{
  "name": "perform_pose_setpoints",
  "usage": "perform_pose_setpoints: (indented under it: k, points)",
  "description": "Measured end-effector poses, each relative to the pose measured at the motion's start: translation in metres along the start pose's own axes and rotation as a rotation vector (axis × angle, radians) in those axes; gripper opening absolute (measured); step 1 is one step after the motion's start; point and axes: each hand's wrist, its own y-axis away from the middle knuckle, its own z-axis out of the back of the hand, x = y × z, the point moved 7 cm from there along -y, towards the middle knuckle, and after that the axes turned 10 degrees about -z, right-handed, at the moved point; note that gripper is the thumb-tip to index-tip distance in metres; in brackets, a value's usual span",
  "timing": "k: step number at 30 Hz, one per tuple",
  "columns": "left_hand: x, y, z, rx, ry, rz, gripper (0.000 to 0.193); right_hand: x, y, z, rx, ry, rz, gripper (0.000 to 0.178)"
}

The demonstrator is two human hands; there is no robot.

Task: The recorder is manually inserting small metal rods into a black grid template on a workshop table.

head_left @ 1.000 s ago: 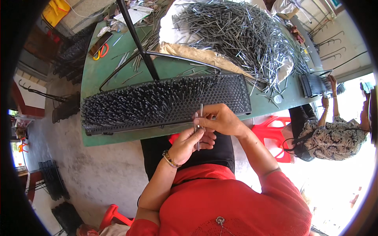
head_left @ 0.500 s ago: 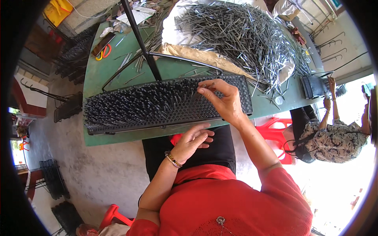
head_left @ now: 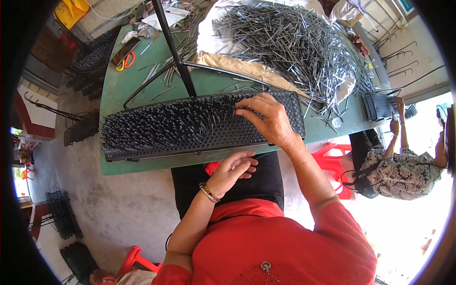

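A long black perforated rack [head_left: 223, 137] lies along the front edge of the green table. Thin dark metal rods [head_left: 161, 126] stand upright and slightly tilted in its holes, densely at the left and middle. Bare holes show along its right part. My right hand [head_left: 271, 118] is over the right half, thumb and fingertips pinched on a thin metal rod at the edge of the standing rods; the rod is mostly hidden by the fingers. Below the rack's front edge, above my lap, my left hand [head_left: 232, 174] hangs empty with its fingers loosely apart.
A large heap of loose metal rods [head_left: 289, 42] lies on a white sheet behind the rack. A black metal frame bar [head_left: 173, 47] rises behind it. Scissors [head_left: 125, 61] and a phone [head_left: 125, 51] lie at the left. Another person [head_left: 401, 171] works at the right with a similar rack [head_left: 378, 105].
My right hand has moved slightly left and turned downward, its fingertips now at the standing rods. My left hand has stayed almost in place.
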Motion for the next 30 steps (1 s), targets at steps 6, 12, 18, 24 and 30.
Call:
perform_pose_setpoints:
  k: [6,12,18,24,30]
  points:
    - [-0.001,-0.001,0.002,-0.006,0.009,-0.002,0.035,-0.006,0.001,-0.003,-0.021,-0.092,-0.124,0.015]
    - [0.000,-0.001,0.002,-0.011,0.022,-0.002,0.035,-0.007,0.008,-0.010,-0.033,-0.114,-0.105,0.015]
    - [0.002,0.000,0.002,-0.017,0.024,-0.003,0.035,-0.006,0.013,-0.017,-0.075,-0.119,-0.123,0.021]
    - [0.002,-0.001,0.002,-0.021,0.022,-0.007,0.034,-0.012,0.013,-0.020,-0.032,-0.097,-0.142,0.027]
    - [0.005,-0.001,0.004,-0.038,0.045,-0.004,0.034,-0.007,0.008,-0.019,-0.003,-0.175,-0.183,0.036]
